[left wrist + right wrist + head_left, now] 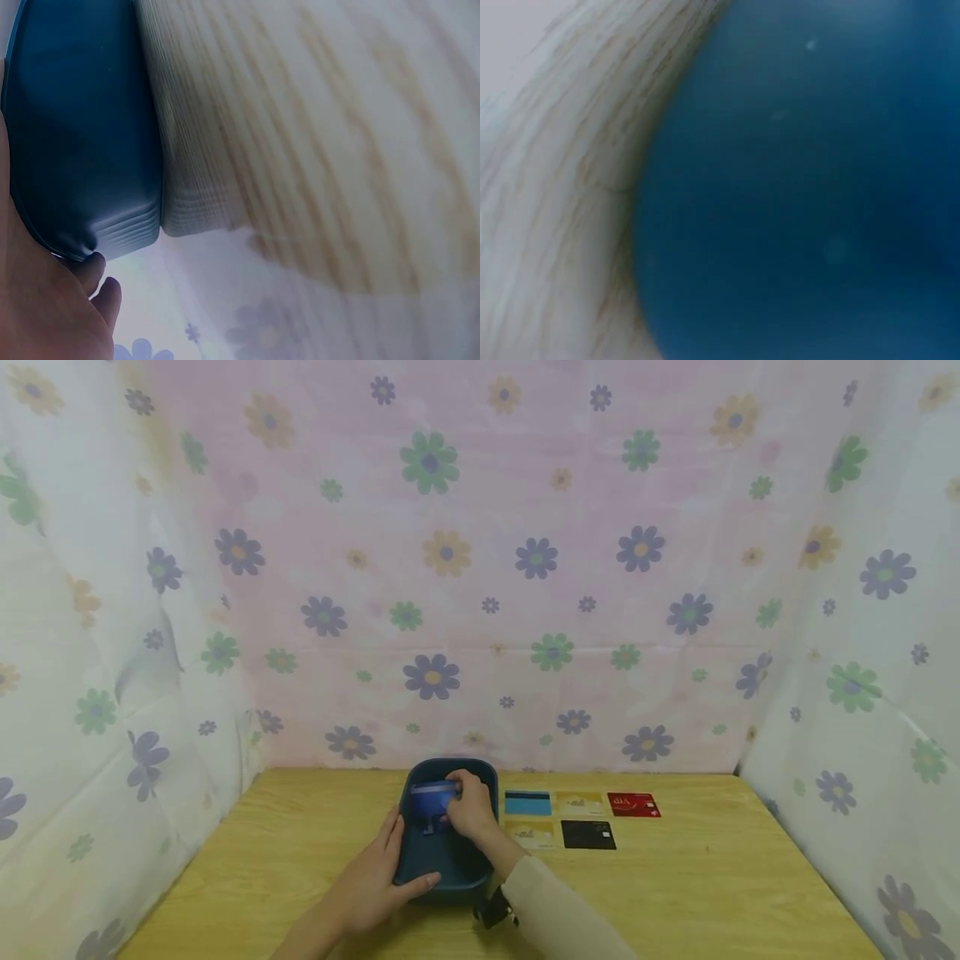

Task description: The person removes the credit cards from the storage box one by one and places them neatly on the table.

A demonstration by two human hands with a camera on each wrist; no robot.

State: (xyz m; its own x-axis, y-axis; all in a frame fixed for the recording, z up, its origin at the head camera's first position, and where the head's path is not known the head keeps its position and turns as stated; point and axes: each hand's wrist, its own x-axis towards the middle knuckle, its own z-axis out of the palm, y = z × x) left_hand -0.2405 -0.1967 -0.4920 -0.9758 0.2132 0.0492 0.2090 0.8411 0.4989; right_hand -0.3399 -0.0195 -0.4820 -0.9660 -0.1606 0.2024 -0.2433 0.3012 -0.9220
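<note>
A dark blue plastic bin (450,864) stands on the wooden table, its long side running away from me. My left hand (369,878) rests against the bin's left side, fingers stretched along the wall and thumb reaching over the near rim. In the left wrist view its fingertips (94,274) lie right at the bin's edge. Inside the bin, my right hand (471,808) pinches a blue card (433,797) by its right end. Below that card a darker blue shape with light marks (430,827) shows against the bin. The bin's blue wall (795,187) fills most of the right wrist view.
Right of the bin, several cards lie flat in two rows: a blue card with a dark stripe (527,803), a gold card (581,803) and a red VIP card (634,805) behind, another gold card (532,835) and a black card (588,835) in front. Flowered cloth (510,610) surrounds the table.
</note>
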